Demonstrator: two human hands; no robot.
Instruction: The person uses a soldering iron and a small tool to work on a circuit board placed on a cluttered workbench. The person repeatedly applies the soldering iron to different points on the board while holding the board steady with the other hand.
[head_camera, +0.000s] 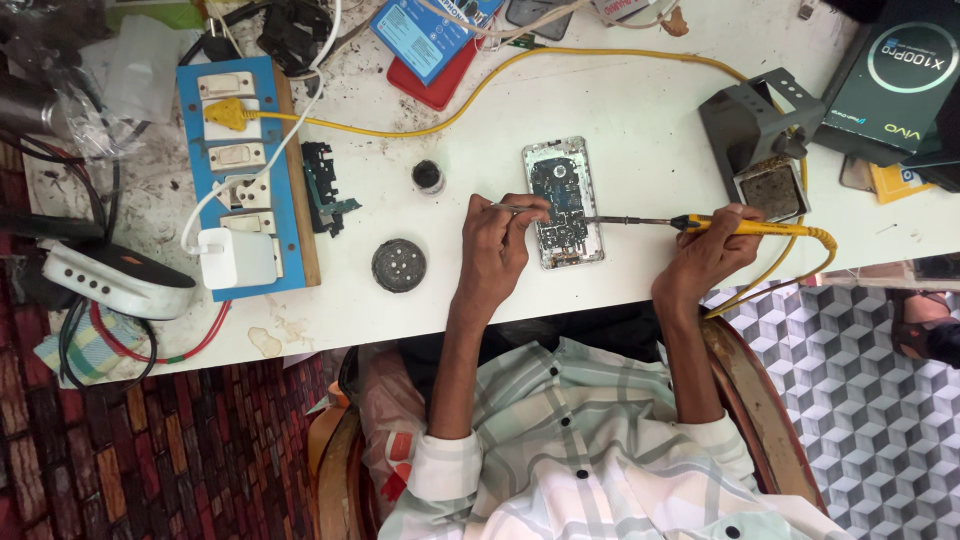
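**Soldering iron meets an opened phone at the bench**

An opened phone (563, 203), its back off and circuit board showing, lies flat on the white table (640, 120), between the person's two hands and close to the near edge. The left hand (497, 243) rests just beside the phone's left side, fingers pinched around what looks like a pair of thin metal tweezers (510, 209), though the tool is too slim to be sure; its tip reaches over the board. The right hand (712, 252) sits to the phone's right, closed around the yellow handle of a soldering iron (700, 223), whose dark tip touches the board's right edge. A yellow cord (560, 52) loops away across the table. Behind the right hand stands a grey iron stand (757, 140). Left of the phone sit a small round pot (428, 176), a dark round grille (399, 265) and a blue switchboard (240, 170).
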